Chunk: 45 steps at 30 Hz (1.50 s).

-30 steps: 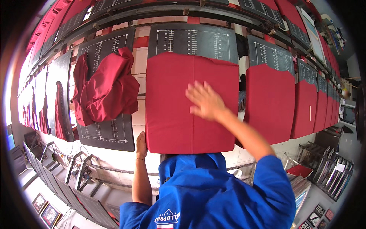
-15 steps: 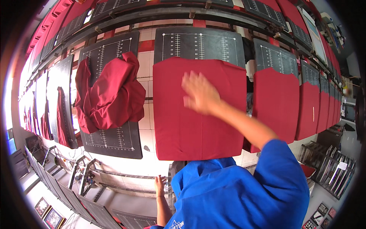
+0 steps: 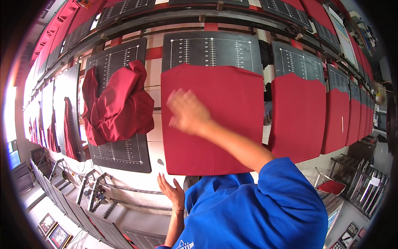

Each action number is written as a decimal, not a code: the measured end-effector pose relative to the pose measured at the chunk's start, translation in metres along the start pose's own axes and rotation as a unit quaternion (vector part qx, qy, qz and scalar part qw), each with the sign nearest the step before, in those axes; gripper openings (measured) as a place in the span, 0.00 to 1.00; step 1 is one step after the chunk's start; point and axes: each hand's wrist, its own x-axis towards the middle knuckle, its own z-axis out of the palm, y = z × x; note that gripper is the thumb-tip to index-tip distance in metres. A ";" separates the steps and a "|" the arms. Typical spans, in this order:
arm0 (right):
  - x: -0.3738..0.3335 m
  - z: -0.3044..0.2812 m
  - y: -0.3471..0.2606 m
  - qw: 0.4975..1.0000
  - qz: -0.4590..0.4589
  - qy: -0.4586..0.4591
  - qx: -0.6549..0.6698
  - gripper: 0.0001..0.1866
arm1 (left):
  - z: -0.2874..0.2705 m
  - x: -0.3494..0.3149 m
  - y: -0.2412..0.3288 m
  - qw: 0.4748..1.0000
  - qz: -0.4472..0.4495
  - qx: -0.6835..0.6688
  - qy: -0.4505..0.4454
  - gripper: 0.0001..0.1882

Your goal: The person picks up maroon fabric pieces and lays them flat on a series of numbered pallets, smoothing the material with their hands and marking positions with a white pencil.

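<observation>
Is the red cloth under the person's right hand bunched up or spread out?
Spread out: the red cloth lies smooth over most of its dark board, leaving only the board's far end showing.

This is a garment-printing workshop, to judge by the long rows of black, flat printing boards [image 3: 227, 47] marked with white rulers and border lines. Dark red shirt pieces [image 3: 213, 141] lie flat over many of them, while a crumpled red garment [image 3: 122, 106] rests on another. Dark metal rails [image 3: 166, 25] run between the rows above a pale tiled floor [image 3: 155, 148]. At lower right, an upright metal rack [image 3: 362, 186] holds many thin frames close together, near a folding chair [image 3: 331, 187] with a red seat.
</observation>
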 end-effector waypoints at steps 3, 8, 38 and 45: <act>-0.011 -0.081 0.128 0.963 0.229 0.056 -0.127 0.38 | 0.004 0.027 0.037 0.978 0.177 0.042 -0.105 0.36; -0.117 -0.088 0.108 0.940 0.270 0.049 -0.203 0.39 | 0.045 0.164 0.125 0.933 0.333 0.128 -0.057 0.38; -0.058 -0.048 0.075 0.961 0.261 0.051 -0.080 0.44 | 0.044 0.145 0.052 0.987 0.157 0.047 -0.005 0.37; 0.007 -0.034 0.139 0.917 0.361 0.109 -0.130 0.48 | 0.039 0.168 0.043 0.960 0.275 -0.015 -0.050 0.38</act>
